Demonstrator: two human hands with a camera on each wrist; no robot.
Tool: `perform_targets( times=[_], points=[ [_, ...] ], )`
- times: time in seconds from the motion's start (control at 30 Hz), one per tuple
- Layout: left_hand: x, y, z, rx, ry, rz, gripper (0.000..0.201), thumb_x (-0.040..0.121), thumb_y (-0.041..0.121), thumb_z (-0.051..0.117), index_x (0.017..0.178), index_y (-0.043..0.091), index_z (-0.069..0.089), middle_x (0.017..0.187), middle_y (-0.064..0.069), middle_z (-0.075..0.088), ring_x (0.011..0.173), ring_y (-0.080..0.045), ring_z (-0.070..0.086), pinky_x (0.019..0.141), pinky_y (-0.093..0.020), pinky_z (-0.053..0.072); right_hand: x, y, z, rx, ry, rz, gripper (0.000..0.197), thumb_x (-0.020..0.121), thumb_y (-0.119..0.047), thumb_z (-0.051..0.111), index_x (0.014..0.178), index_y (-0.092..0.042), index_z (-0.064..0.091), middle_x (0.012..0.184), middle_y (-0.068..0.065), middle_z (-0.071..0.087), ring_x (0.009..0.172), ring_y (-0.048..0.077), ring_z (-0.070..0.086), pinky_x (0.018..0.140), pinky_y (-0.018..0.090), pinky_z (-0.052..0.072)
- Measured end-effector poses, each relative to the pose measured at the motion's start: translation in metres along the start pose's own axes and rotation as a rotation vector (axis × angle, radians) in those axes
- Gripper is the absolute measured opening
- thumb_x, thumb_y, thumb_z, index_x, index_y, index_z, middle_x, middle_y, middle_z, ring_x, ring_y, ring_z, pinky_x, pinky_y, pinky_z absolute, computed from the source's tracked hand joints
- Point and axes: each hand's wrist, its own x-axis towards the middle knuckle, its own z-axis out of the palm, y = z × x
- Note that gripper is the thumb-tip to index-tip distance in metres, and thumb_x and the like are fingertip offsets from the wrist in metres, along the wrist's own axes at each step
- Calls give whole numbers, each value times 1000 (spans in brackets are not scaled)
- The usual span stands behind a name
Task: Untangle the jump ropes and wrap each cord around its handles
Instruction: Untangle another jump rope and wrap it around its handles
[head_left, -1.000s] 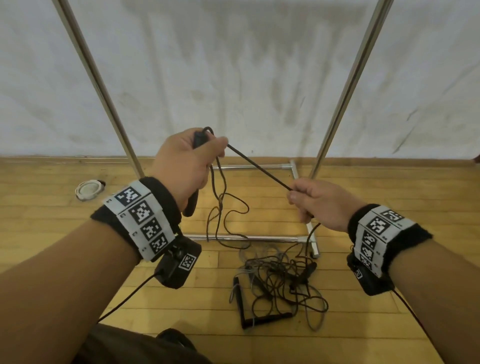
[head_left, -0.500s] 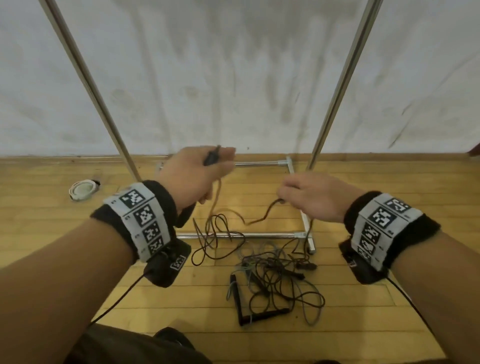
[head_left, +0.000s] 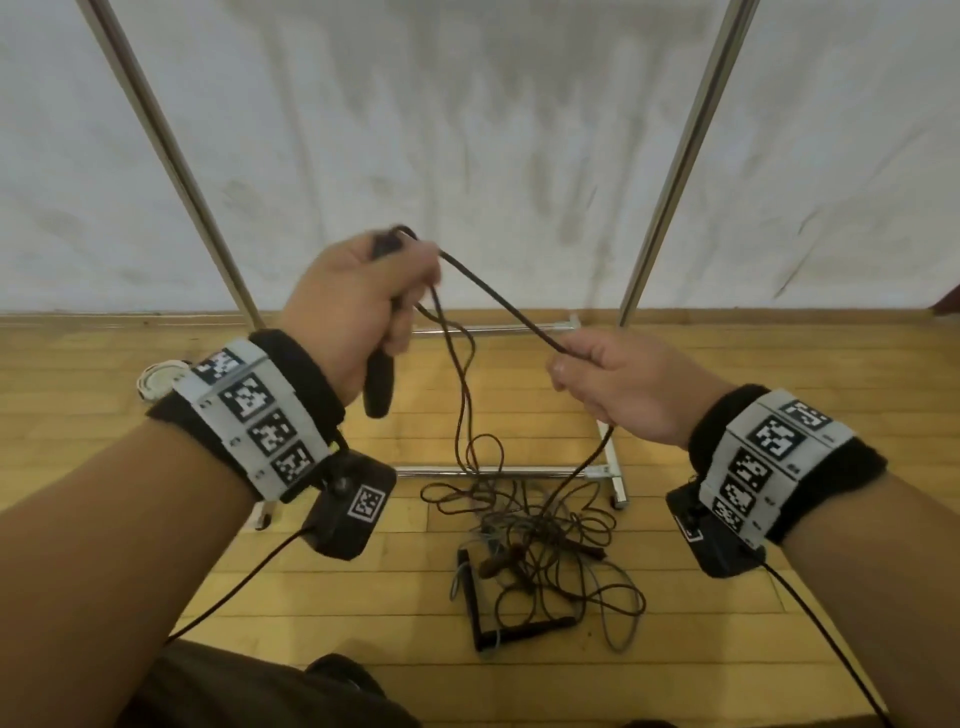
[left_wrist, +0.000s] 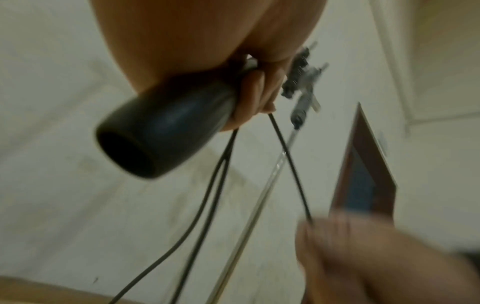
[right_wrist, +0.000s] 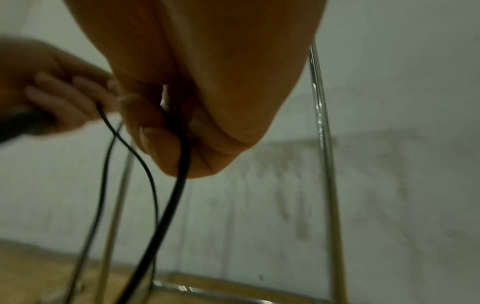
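Note:
My left hand (head_left: 363, 306) grips a black jump-rope handle (head_left: 378, 382) (left_wrist: 166, 131), its butt end pointing down. A dark cord (head_left: 498, 296) runs taut from the top of that handle to my right hand (head_left: 618, 384), which pinches it in curled fingers (right_wrist: 155, 133). Below the right hand the cord (right_wrist: 171, 205) drops to the floor. More loops of cord (head_left: 460, 395) hang from the left hand. On the wooden floor lies a tangled pile of cords (head_left: 550, 540) with two black handles (head_left: 524, 634) in an L shape.
A chrome rack stands ahead: two slanted poles (head_left: 171, 156) (head_left: 680, 156) and base bars (head_left: 493, 472) right behind the tangle. A white wall closes the back. A small white round object (head_left: 158, 376) lies on the floor at left. Sensor cables trail from both wrists.
Both hands have risen from a lower, closer pose. The cord between them, slack half a second ago, is pulled taut again and more of it is lifted from the floor.

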Motion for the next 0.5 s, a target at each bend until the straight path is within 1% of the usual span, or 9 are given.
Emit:
perform_targets(
  times=[0.07,0.13,0.2,0.23,0.27,0.33,0.37,0.43,0.5],
  points=[
    [5,12,-15,-76,172,13,12,92,30,77,82,24,74,68,4,59,47,-9,42,40,-21,36,-3,28,4,-77,-36,105,29,106,-39,45,91,-21,63,61,-7,55,52,8,50,58,31,47],
    [6,20,-28,-122,298,24,14,92,27,75,78,25,74,70,4,60,48,-7,43,40,-20,35,-10,57,8,-165,-87,229,30,107,-39,42,92,-22,62,66,-2,63,58,10,58,68,35,53],
    [6,22,-38,-67,374,-3,16,92,28,74,76,23,75,70,4,62,48,-7,43,41,-21,36,-16,78,14,-229,-138,349,32,108,-39,40,93,-20,62,71,-2,68,64,9,61,67,30,50],
    [6,19,-41,25,379,-28,13,93,29,73,82,21,76,73,4,67,48,-8,45,42,-23,37,-18,86,18,-237,-149,396,33,108,-37,40,93,-19,62,71,-1,69,65,9,60,66,28,46],
    [5,13,-41,143,370,-59,12,95,31,73,92,19,76,78,3,74,47,-8,48,43,-24,41,-18,90,20,-241,-157,431,33,109,-35,40,93,-17,62,72,-1,68,66,10,60,65,27,44],
    [4,-1,-39,377,360,-110,19,99,35,71,112,22,75,89,3,79,48,-9,57,45,-26,48,-16,88,25,-250,-171,473,33,109,-32,39,94,-13,63,73,0,68,67,12,60,66,27,45],
    [4,-7,-37,455,355,-115,22,99,35,71,118,26,74,87,3,77,50,-9,61,48,-26,52,-14,83,26,-228,-169,480,34,108,-31,40,93,-13,63,72,0,69,66,12,62,67,27,47],
    [1,-17,-29,494,275,-117,22,99,33,72,120,31,75,84,0,75,57,-10,65,55,-27,56,-9,66,27,-111,-138,460,35,107,-33,43,93,-13,67,74,2,74,67,13,69,69,27,55],
    [-2,-23,-19,484,100,-150,15,96,31,75,110,35,78,92,-8,78,63,-15,67,62,-32,58,-4,43,25,-84,-65,381,38,106,-41,45,91,-19,71,81,1,74,77,16,71,71,30,53]
  ],
)
